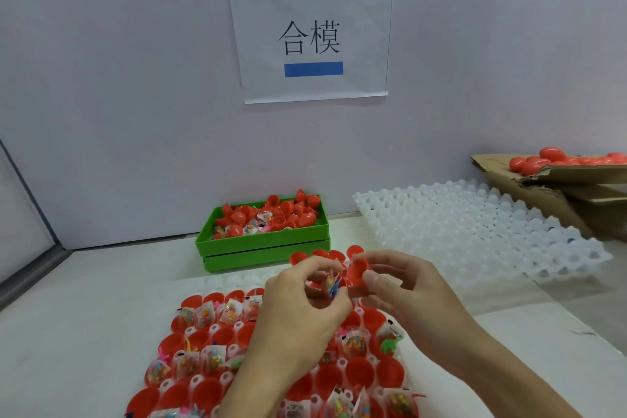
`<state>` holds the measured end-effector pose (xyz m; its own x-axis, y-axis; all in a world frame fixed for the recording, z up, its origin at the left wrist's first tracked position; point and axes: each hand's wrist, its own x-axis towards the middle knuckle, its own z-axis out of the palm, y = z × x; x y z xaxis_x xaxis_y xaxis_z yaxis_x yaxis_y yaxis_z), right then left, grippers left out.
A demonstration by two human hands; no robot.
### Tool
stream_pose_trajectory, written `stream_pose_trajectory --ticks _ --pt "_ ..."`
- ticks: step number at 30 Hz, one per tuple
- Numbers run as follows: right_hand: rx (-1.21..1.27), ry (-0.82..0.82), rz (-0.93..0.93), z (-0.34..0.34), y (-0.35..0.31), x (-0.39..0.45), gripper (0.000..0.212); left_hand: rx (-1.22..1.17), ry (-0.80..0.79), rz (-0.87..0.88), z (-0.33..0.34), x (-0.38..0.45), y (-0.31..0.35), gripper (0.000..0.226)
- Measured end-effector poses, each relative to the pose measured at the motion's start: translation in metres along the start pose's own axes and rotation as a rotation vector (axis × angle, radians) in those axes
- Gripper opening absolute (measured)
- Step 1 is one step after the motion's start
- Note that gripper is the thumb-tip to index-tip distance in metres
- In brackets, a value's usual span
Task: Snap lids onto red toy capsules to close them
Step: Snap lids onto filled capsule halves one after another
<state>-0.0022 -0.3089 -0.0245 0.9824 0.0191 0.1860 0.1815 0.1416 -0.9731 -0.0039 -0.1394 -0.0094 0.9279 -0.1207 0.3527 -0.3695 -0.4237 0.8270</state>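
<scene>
Hovering over the tray of open red capsule halves (pixel 217 332) | left hand (pixel 298 295) pinches a filled capsule half (pixel 330 283) | right hand (pixel 403 285) grips a red lid (pixel 358 270) just beside it | green bin (pixel 264 241) behind.

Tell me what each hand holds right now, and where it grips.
Left hand pinches a small toy packet by its side. Right hand grips a red capsule lid at its rim.

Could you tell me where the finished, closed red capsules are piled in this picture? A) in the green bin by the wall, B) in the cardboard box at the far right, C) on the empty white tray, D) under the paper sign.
B: whole red capsules lie heaped in the cardboard box at the far right, while the green bin holds open halves and toy packets.
</scene>
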Motion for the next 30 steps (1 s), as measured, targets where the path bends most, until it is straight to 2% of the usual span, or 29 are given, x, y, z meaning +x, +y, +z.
stream_pose_trajectory --ticks 9,14,19,23,26,30 --pt "-0.001 0.109 -0.075 -0.002 0.003 0.0 0.018 -0.23 -0.102 0.01 -0.003 0.0 0.005 0.034" --pt "-0.018 0.079 -0.093 -0.003 0.001 -0.001 0.022 -0.154 -0.038 0.06 -0.003 0.002 0.001 0.015" --pt "-0.094 0.027 -0.122 -0.004 -0.003 -0.004 0.028 -0.14 -0.005 0.058 -0.002 0.003 0.0 0.008" --pt "-0.137 -0.016 -0.189 -0.002 -0.009 -0.008 0.032 -0.106 0.001 0.088 0.0 0.002 0.001 0.011" --pt "-0.181 0.012 -0.232 0.001 -0.011 -0.009 0.035 -0.08 0.026 0.107 0.001 0.002 0.001 0.01" --pt "-0.226 0.034 -0.269 0.001 -0.012 -0.009 0.037 -0.051 0.023 0.118 0.002 0.001 0.002 0.02"
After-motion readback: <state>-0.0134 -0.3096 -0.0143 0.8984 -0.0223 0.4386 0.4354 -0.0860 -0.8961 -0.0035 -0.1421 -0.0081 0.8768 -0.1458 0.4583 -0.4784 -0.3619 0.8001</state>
